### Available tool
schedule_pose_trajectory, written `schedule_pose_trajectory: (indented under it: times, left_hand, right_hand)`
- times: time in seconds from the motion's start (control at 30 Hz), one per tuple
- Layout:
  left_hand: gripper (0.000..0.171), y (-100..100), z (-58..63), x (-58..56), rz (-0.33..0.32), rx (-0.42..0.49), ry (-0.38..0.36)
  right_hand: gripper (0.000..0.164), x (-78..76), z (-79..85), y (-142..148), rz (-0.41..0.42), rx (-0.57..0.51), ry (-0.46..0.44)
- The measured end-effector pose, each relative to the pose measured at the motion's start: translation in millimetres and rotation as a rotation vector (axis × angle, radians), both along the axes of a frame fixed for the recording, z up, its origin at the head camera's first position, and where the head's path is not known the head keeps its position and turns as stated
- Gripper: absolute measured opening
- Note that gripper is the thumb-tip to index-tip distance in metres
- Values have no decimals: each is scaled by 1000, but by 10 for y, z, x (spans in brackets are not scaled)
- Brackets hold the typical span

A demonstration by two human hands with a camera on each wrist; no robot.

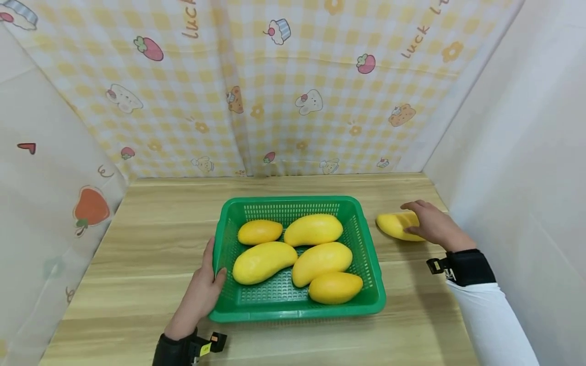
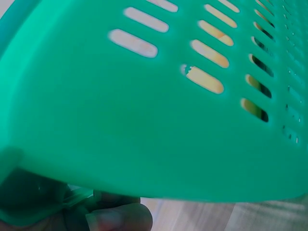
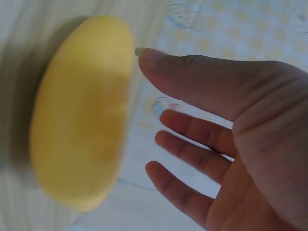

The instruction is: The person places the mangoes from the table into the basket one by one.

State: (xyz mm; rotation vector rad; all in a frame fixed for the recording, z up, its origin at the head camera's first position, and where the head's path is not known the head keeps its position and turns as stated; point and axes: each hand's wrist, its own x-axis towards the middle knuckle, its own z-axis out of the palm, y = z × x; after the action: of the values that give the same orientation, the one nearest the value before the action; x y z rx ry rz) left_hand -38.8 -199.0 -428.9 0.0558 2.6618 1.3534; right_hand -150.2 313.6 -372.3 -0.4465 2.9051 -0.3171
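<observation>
My left hand (image 1: 204,287) grips the left rim of a green plastic basket (image 1: 299,314), thumb over the rim and fingers along the outside. Close up in the left wrist view, the slotted basket wall (image 2: 144,130) fills most of the picture, and part of the fingers (image 2: 127,216) shows below its edge. Several yellow mangoes (image 1: 313,230) lie inside the basket. Right of it, one more mango (image 1: 392,224) lies on the table. Over that mango hovers my right hand (image 1: 437,226); in the right wrist view its fingers (image 3: 183,154) are spread and apart from the mango (image 3: 82,115).
A wood-grain tabletop (image 1: 151,244) carries everything. Behind it hangs a yellow checked curtain (image 1: 293,76) with printed figures. White sheets line the left side (image 1: 41,193) and the right side (image 1: 526,168), the latter close to my right arm.
</observation>
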Motion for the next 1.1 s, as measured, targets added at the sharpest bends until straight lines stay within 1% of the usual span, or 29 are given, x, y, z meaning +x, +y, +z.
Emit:
schedule_pose_trajectory:
  times: [0.13, 0.27, 0.37, 0.43, 0.67, 0.87, 1.0, 1.1]
  left_hand:
    - [74, -1, 5, -15, -1, 0, 1]
    - [74, -3, 5, -16, -1, -8, 10]
    - [74, -11, 4, 0, -3, -12, 8]
    - [74, -14, 0, 9, -4, -14, 7]
    - [74, -3, -7, -2, 0, -5, 2]
    - [74, -1, 1, -1, 8, 6, -7]
    - [74, -8, -1, 4, 9, 9, -10]
    - [74, -10, -8, 6, 10, 7, -13]
  right_hand:
    - [59, -48, -122, 83, -1, 4, -28]
    - [61, -89, -206, 145, -9, 54, -37]
    - [65, -106, -257, 178, -25, 91, -68]
    - [68, -110, -288, 191, -31, 96, -86]
    - [75, -135, -335, 217, -43, 63, -89]
    - [77, -159, -341, 208, -52, 72, -113]
    - [77, -160, -358, 190, -65, 38, -149]
    - [78, -135, -385, 184, -72, 13, -159]
